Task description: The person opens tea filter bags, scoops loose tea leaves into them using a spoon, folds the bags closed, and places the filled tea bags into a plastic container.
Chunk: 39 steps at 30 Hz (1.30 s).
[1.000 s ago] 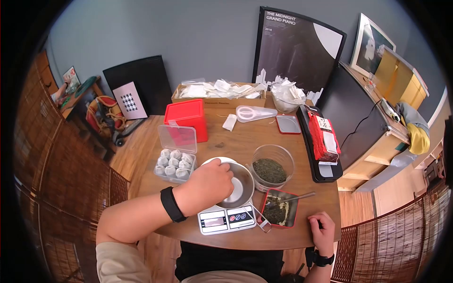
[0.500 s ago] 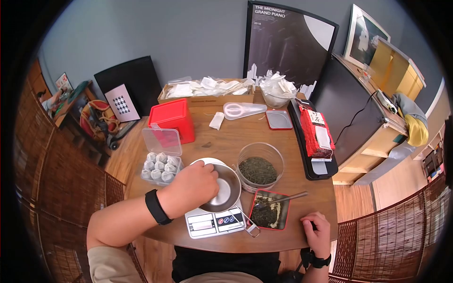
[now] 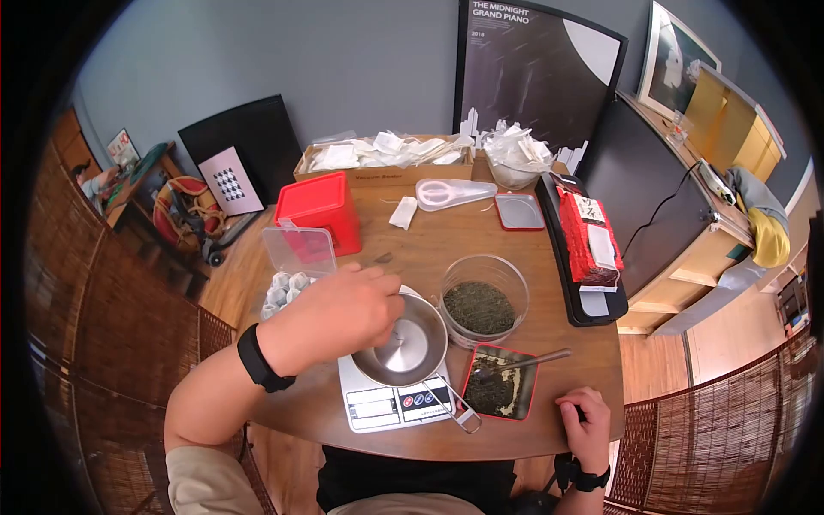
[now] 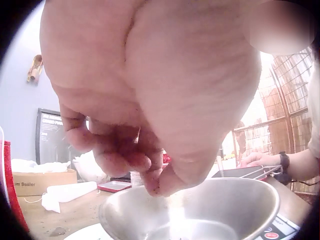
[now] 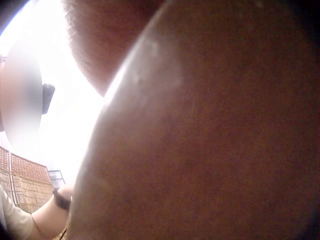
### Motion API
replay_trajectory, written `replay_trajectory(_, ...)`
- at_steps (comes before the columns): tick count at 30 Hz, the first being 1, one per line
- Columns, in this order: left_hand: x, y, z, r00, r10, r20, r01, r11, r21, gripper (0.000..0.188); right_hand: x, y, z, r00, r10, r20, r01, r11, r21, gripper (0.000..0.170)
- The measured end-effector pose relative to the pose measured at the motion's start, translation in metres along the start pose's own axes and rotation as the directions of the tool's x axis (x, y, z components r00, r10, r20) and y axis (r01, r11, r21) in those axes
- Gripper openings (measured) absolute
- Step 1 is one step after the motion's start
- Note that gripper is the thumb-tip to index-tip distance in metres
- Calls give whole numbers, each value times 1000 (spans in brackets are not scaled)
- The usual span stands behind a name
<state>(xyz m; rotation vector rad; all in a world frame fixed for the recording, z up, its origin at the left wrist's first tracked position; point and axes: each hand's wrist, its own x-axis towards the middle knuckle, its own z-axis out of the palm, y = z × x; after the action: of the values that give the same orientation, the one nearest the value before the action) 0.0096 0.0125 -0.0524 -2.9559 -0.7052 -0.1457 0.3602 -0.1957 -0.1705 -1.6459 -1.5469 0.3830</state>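
My left hand [image 3: 330, 313] is raised over the left rim of a steel bowl [image 3: 423, 348]. In the left wrist view, the fingers curl and the thumb meets the index fingertip [image 4: 155, 189], with dark specks on the skin and nothing visible between them. The bowl, with its wire handle folded out, sits on a white kitchen scale [image 3: 365, 403]; its shiny bottom looks mostly bare. Loosely curled, my right hand [image 3: 586, 421] rests at the table's front right edge. Nearest to it is a red-rimmed tin [image 3: 525, 403] of dark tea leaves with a spoon [image 3: 536, 359] in it.
A clear tub [image 3: 481, 309] of tea leaves stands behind the tin. Left lies a plastic box [image 3: 279, 287] of round white pouches, beside a red canister [image 3: 322, 210]. Behind are a carton [image 3: 378, 174] of white bags and a clear scoop [image 3: 451, 193]. A red packet [image 3: 588, 236] lies right.
My left hand has lifted from inside the bowl and shifted left and up, now overlapping the pouch box. The right hand stays put. The head view has shifted slightly.
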Motion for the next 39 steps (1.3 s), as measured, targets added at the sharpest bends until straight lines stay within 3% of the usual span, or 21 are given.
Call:
replay_trajectory(5,-1,-3,12,1000,-2,21,2,1000,-26,11,1,-2,0,1000,18,9,-18,1000,5,4)
replay_trajectory(10,4,-1,22,996,67,62,-71,996,61,8,0,2,0,1000,25,6,-25,1000,-3,3)
replay_trajectory(25,17,17,21,981,67,180,-96,983,158,5,1,2,-1,1000,23,15,-23,1000,4,3)
replay_trajectory(39,19,19,25,988,90,129,-107,985,132,5,0,4,-3,999,26,20,-26,1000,8,5)
